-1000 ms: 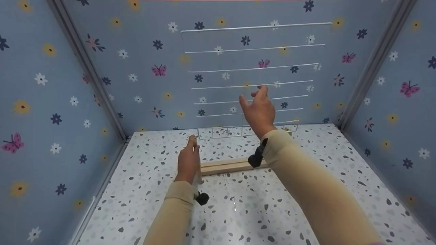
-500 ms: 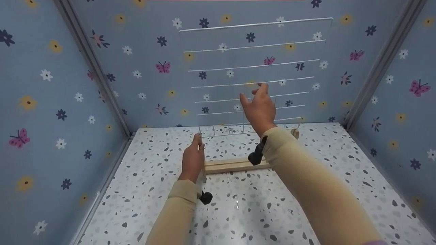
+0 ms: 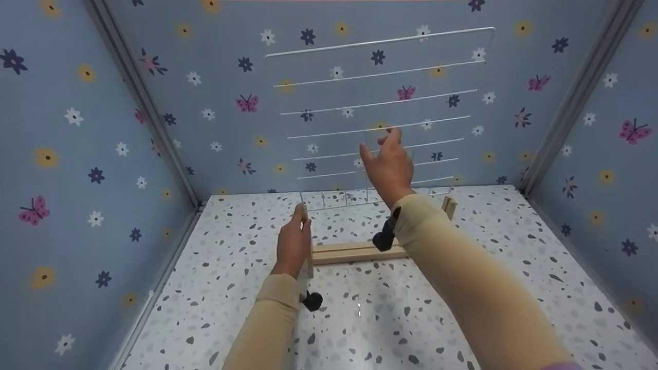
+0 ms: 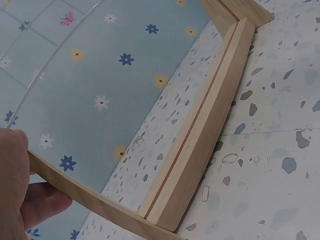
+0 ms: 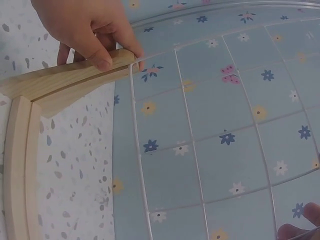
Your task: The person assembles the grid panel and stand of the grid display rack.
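A white wire grid panel [image 3: 380, 42] leans up in front of the patterned back wall, its top bar slanting lower on the left. My right hand [image 3: 390, 167] grips its wires near the middle; fingertips [image 5: 312, 212] show at a wire in the right wrist view. Below is a grooved wooden frame: a long crossbar [image 3: 354, 253], a left side piece [image 4: 100, 202] and a right end piece [image 3: 449, 207]. My left hand [image 3: 293, 247] pinches the left side piece near its far tip. There, the grid's lower corner [image 5: 132, 66] meets the groove's end.
A white speckled tabletop [image 3: 380, 318] lies under everything. Blue floral panels [image 3: 216, 118] stand at the back and both sides, with grey metal posts [image 3: 126, 85] in the corners. A black wrist camera [image 3: 312, 301] sticks out from each cuff.
The view shifts slightly. The grid's upper left corner dips and the panel tilts a little more. My left hand and the wooden frame appear slightly further right; more of the right end piece shows.
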Motion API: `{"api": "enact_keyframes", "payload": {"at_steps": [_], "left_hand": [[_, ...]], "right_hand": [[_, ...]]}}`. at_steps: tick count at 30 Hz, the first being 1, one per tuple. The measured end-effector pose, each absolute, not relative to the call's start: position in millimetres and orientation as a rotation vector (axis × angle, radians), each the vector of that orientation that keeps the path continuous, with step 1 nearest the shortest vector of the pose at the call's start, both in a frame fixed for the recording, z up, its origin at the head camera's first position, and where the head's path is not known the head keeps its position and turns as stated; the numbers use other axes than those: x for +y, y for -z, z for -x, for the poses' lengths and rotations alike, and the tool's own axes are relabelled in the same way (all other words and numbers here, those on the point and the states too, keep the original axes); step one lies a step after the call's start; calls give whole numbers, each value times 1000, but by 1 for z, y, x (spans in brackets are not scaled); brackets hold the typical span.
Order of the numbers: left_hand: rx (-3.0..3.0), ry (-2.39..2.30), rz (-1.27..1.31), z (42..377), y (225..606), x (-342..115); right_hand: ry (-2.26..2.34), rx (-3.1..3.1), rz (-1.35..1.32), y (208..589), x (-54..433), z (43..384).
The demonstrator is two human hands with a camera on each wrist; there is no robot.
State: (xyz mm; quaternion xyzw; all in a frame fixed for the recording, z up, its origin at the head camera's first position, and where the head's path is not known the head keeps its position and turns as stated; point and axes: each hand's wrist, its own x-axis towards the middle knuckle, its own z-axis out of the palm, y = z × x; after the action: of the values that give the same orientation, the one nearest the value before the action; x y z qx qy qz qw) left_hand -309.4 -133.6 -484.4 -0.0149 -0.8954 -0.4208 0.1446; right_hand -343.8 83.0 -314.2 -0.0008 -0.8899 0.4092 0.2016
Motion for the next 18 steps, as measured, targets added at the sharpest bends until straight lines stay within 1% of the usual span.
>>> {"api": "enact_keyframes", "payload": {"at_steps": [18], "left_hand": [[-2604, 1196, 15, 310, 484, -133]], "right_hand": [[-1181, -2477, 17, 322, 84, 342]]}}
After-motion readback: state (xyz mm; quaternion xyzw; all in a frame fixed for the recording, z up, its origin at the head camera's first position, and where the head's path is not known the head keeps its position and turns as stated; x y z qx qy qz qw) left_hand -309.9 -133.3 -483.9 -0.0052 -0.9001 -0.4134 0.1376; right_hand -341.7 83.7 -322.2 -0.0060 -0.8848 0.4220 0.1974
